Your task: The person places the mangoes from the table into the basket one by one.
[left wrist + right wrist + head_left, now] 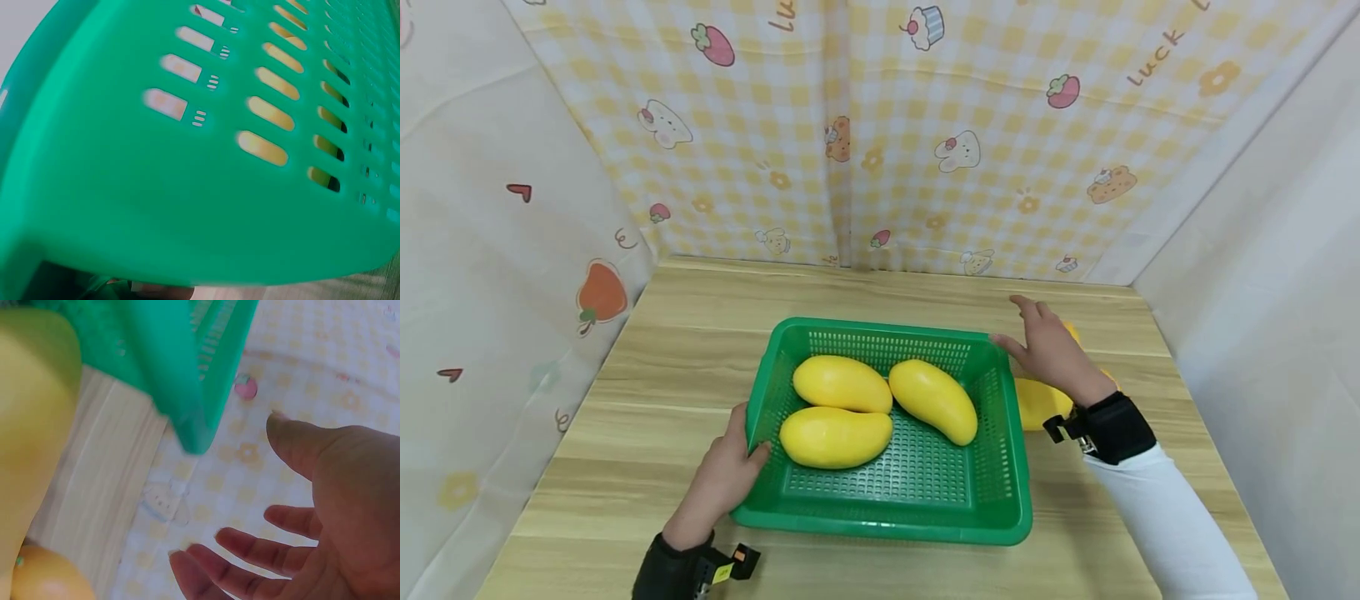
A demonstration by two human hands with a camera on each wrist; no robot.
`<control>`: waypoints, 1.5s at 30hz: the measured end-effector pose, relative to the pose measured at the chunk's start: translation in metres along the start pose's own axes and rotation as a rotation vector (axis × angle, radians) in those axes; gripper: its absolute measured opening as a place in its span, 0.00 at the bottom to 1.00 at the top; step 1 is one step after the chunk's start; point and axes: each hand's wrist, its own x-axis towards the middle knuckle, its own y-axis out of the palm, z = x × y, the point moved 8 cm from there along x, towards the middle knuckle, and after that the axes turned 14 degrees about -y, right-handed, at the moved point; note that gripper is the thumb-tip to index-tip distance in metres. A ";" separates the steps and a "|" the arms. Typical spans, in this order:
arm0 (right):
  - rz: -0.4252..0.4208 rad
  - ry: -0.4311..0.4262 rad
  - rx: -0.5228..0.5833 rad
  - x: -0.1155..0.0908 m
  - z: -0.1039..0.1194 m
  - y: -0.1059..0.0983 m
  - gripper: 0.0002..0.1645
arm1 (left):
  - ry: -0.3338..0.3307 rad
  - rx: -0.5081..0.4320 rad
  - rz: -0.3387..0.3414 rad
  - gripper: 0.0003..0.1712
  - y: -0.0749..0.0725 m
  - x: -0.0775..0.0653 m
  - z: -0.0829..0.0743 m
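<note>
A green plastic basket point(880, 528) with slotted walls holds three yellow mangoes: one at the back left point(841, 383), one at the front left point(835, 437) and one to the right point(934, 400). My left hand point(718, 475) grips the basket's left side, its thumb over the rim and its fingers outside. The basket wall point(125, 187) fills the left wrist view and hides most of that hand. Beside the back right corner hovers my right hand point(1054, 350), fingers spread and holding nothing; the right wrist view shows its thumb apart from the basket.
Another mango point(1037, 404) lies on the wooden table point(655, 367) right of the basket, partly under my right wrist. A round orange fruit point(50, 578) with a green stem spot is near it. A patterned cloth point(895, 200) hangs at the back, with white curtains at both sides.
</note>
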 end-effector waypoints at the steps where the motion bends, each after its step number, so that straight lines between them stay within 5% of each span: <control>1: -0.007 0.012 0.001 0.000 -0.004 -0.001 0.42 | -0.001 -0.001 0.001 0.33 0.000 0.000 0.000; 20: -0.048 0.346 -0.002 -0.013 -0.069 -0.002 0.40 | -0.010 0.040 -0.034 0.33 0.000 0.000 0.003; 35: 0.152 0.651 0.024 -0.026 -0.114 0.027 0.48 | -0.004 0.009 -0.021 0.34 0.000 -0.002 -0.001; 45: 0.152 0.665 0.130 -0.025 -0.118 0.036 0.51 | 0.001 0.004 -0.032 0.34 0.000 -0.001 0.000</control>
